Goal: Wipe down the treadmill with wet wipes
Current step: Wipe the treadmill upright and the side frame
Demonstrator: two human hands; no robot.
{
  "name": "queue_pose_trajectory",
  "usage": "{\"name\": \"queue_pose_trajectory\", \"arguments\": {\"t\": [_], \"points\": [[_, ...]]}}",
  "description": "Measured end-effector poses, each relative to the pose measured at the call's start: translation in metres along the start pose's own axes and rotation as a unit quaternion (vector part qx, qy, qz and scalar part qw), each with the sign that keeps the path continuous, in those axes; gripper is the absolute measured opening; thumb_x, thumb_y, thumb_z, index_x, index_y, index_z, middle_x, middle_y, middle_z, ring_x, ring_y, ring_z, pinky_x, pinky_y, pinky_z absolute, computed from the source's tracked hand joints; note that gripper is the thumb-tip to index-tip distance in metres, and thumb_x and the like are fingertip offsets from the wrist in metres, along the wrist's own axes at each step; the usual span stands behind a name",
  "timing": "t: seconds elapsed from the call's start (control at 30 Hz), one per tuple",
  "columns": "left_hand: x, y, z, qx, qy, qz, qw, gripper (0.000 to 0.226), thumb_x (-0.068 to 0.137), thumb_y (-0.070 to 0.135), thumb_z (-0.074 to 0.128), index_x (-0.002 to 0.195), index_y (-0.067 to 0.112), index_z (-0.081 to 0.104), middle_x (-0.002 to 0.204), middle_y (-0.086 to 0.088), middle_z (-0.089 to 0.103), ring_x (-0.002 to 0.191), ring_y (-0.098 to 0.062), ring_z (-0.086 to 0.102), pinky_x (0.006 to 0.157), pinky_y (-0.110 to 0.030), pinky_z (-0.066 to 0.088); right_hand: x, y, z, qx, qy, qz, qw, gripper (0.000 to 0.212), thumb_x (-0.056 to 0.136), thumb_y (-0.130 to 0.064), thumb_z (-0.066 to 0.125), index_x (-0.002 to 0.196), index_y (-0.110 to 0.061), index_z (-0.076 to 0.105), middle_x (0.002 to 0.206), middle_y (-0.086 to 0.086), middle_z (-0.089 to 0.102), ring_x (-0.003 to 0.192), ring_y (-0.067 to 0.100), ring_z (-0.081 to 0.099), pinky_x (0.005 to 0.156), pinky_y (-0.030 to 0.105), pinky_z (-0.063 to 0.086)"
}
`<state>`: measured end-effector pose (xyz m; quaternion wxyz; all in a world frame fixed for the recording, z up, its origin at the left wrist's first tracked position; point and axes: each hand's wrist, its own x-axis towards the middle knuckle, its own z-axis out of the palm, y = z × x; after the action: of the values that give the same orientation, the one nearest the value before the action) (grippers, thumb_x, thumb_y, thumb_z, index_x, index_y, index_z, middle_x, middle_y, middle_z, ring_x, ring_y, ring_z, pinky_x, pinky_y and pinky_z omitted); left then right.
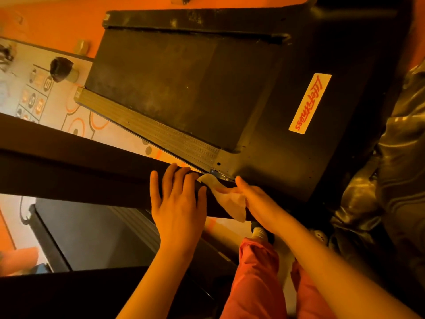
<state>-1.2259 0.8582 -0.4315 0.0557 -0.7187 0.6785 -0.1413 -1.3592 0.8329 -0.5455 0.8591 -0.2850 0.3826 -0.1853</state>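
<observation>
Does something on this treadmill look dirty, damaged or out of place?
Nothing looks broken or askew. The end cap beyond the belt has pale dusty smears, and the belt shows light specks.

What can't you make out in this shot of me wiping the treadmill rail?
All from the head view:
- Fingers of the right hand: hidden under the wet wipe and behind the handrail.
- The handrail's underside: hidden by the rail itself.
- Floor markings: too small and blurred to read.
- Shiny dark shape: cut off by the right edge, too dark to identify.
</observation>
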Motion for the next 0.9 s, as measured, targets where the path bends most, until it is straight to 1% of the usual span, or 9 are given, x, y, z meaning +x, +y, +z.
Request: {"name": "queue_pose_trajectory", "arguments": {"t": [0.07,0.17,0.27,0.37,0.47,0.6,0.67,0.73,0.9], "points": [[-0.002,0.000,0.005,0.005,0.015,-0.023,1.000,0.032,0.082,0.031,0.074,0.109,0.015,0.067,0.135,-0.007,0.058,0.140,-0.026,0.035,0.121,-0.037,-0.001,0.003,-0.001,0.000,-0.017,0.006,0.011,1.000,0.073,0.072,-0.086,0.041,0.102,-0.027,0.072,0.117,-0.003,0.068,0.116,0.012,0.057,0.097,0.028,0.042],[-0.006,-0.001,0.011,-0.013,0.053,-0.071,0.996,0.048,0.077,0.035,0.079,0.118,0.015,0.064,0.151,-0.012,0.036,0.146,-0.028,0.019,0.122,-0.037,-0.003,0.007,-0.002,0.004,-0.038,0.013,-0.015,0.999,0.034,0.093,-0.047,0.050,0.077,-0.023,0.067,0.096,-0.001,0.068,0.104,0.014,0.060,0.081,0.024,0.044],[-0.008,-0.002,0.019,-0.009,0.087,-0.100,0.991,0.055,0.076,0.040,0.080,0.122,0.017,0.060,0.154,-0.011,0.027,0.149,-0.025,0.013,0.121,-0.039,-0.002,0.013,0.001,0.010,-0.038,-0.007,-0.054,0.998,0.019,0.094,-0.021,0.059,0.076,-0.020,0.065,0.108,-0.005,0.070,0.106,0.007,0.062,0.091,0.026,0.048],[-0.006,-0.001,0.027,0.028,0.105,-0.102,0.989,0.053,0.079,0.045,0.075,0.122,0.018,0.060,0.152,-0.007,0.036,0.149,-0.020,0.014,0.121,-0.039,-0.004,0.021,0.005,0.013,-0.039,-0.007,-0.073,0.997,0.010,0.089,-0.010,0.065,0.092,-0.019,0.063,0.109,-0.010,0.067,0.103,0.004,0.062,0.085,0.021,0.050],[-0.005,0.000,0.032,0.049,0.118,-0.107,0.986,0.052,0.079,0.047,0.072,0.120,0.019,0.060,0.148,-0.006,0.044,0.145,-0.021,0.021,0.120,-0.038,-0.006,0.025,0.006,0.016,-0.043,-0.025,-0.082,0.995,0.036,0.089,-0.014,0.068,0.116,-0.035,0.058,0.118,-0.015,0.062,0.111,0.000,0.058,0.083,0.014,0.049],[-0.004,0.001,0.036,0.062,0.137,-0.114,0.982,0.054,0.080,0.049,0.072,0.122,0.019,0.055,0.145,-0.004,0.049,0.142,-0.021,0.028,0.120,-0.037,-0.005,0.029,0.006,0.021,-0.098,-0.057,-0.055,0.992,0.026,0.097,-0.044,0.050,0.118,-0.059,0.050,0.116,-0.024,0.055,0.109,-0.004,0.053,0.083,0.014,0.045],[-0.003,0.001,0.037,0.064,0.146,-0.112,0.981,0.055,0.080,0.049,0.072,0.122,0.019,0.053,0.143,-0.004,0.051,0.141,-0.021,0.030,0.119,-0.037,-0.005,0.034,0.005,0.024,-0.129,-0.069,-0.058,0.988,0.035,0.095,-0.064,0.035,0.130,-0.062,0.043,0.117,-0.026,0.057,0.112,0.000,0.052,0.092,0.025,0.045],[-0.003,0.000,0.038,0.066,0.154,-0.108,0.980,0.054,0.080,0.048,0.072,0.122,0.018,0.053,0.142,-0.004,0.053,0.140,-0.021,0.032,0.119,-0.037,-0.004,0.039,0.002,0.026,-0.166,-0.088,-0.058,0.980,0.046,0.088,-0.075,0.027,0.131,-0.064,0.037,0.139,-0.010,0.050,0.129,0.015,0.045,0.105,0.043,0.040],[-0.003,0.000,0.038,0.069,0.165,-0.100,0.979,0.050,0.083,0.046,0.070,0.121,0.018,0.054,0.141,-0.003,0.054,0.139,-0.021,0.034,0.120,-0.037,-0.004,0.047,-0.005,0.024,-0.200,-0.082,-0.035,0.976,0.023,0.097,-0.058,0.032,0.112,-0.052,0.047,0.128,-0.003,0.057,0.123,0.018,0.051,0.104,0.048,0.043]]}}
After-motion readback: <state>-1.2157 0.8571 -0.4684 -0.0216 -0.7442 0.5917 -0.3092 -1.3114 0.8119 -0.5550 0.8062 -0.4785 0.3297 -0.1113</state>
